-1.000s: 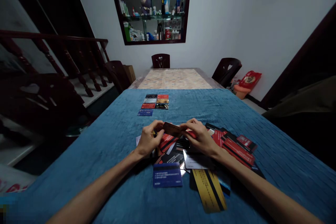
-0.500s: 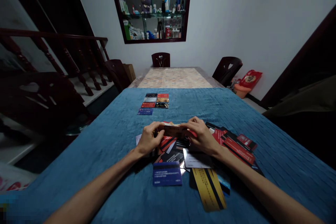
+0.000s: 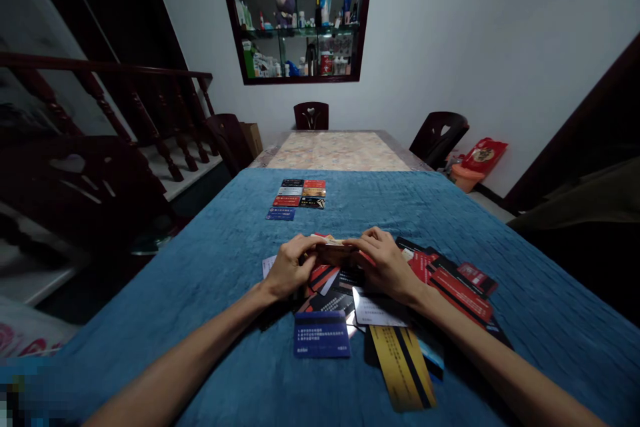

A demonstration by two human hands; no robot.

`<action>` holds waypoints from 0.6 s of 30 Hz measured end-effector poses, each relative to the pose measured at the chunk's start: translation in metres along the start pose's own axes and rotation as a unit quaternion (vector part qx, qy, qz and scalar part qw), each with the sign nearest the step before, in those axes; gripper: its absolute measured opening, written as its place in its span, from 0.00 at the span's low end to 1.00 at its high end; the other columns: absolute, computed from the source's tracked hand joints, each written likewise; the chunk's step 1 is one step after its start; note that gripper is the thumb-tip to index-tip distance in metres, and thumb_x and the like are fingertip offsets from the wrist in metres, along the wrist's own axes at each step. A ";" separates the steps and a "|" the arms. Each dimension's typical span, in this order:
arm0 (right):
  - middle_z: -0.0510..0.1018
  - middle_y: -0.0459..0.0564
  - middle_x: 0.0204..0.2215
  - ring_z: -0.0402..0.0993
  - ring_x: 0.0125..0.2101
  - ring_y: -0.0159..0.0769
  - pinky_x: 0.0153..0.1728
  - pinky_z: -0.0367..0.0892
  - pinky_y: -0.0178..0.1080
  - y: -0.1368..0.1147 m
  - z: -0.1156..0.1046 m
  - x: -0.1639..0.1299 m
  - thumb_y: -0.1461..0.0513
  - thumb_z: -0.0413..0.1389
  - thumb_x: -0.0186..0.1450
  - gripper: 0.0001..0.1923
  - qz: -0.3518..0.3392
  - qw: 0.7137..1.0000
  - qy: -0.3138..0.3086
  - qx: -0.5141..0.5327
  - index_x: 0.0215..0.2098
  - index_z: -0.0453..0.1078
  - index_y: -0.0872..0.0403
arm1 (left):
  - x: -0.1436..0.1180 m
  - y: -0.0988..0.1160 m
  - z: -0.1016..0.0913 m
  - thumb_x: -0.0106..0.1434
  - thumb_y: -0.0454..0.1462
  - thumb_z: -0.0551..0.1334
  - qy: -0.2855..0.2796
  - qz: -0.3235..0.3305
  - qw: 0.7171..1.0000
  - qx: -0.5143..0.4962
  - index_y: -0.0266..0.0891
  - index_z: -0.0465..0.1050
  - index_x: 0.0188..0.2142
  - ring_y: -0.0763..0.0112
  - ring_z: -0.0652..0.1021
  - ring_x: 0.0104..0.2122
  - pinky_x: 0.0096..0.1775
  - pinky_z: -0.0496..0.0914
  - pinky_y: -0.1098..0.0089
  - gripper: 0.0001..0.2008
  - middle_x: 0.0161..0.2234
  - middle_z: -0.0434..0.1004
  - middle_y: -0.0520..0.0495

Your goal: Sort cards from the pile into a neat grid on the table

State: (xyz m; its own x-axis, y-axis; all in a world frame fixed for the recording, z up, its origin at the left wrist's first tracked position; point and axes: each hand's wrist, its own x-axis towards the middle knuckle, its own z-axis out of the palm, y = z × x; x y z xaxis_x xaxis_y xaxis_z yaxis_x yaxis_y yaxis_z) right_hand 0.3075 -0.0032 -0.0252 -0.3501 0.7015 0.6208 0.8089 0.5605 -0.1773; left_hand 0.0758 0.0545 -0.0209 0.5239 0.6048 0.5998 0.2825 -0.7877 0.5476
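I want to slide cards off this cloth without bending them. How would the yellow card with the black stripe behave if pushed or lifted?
The yellow card lies flat and straight-edged over other cards, so it is probably stiff and light. Its smooth face may slip over the cards beneath, though the ribbed blue cloth could drag. Being thin and flat, its edge may be hard to catch.

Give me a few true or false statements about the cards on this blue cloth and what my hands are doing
1. Both hands, left hand and right hand, grip one card. True.
2. The cloth is red. False: it is blue.
3. A small grid of cards lies farther up the table. True.
4. The yellow striped card is in the left hand. False: it lies on the cloth near the right forearm.
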 end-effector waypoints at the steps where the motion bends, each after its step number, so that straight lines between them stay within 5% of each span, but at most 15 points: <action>1: 0.80 0.54 0.37 0.66 0.39 0.44 0.40 0.61 0.47 0.000 0.001 0.000 0.64 0.48 0.70 0.17 -0.002 1.000 0.003 -0.008 0.54 0.70 0.50 | 0.000 0.000 0.000 0.58 0.24 0.58 0.001 -0.001 1.000 -0.002 0.39 0.76 0.44 0.70 0.78 0.35 0.40 0.74 0.68 0.18 0.36 0.81 0.48; 18: 0.75 0.59 0.48 0.64 0.47 0.49 0.49 0.58 0.52 -0.010 0.000 0.001 0.62 0.58 0.64 0.25 -0.033 0.989 0.012 -0.144 0.59 0.63 0.54 | 0.003 -0.005 -0.004 0.60 0.26 0.58 0.042 -0.027 0.999 0.006 0.40 0.76 0.43 0.66 0.80 0.41 0.44 0.74 0.67 0.14 0.40 0.81 0.46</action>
State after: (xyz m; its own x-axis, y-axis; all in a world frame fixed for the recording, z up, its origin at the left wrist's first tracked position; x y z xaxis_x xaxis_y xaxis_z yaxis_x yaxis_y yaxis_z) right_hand 0.2990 -0.0078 -0.0226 -0.3984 0.6555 0.6416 0.8870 0.4534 0.0875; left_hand 0.0725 0.0604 -0.0199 0.4392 0.6540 0.6159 0.3185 -0.7544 0.5740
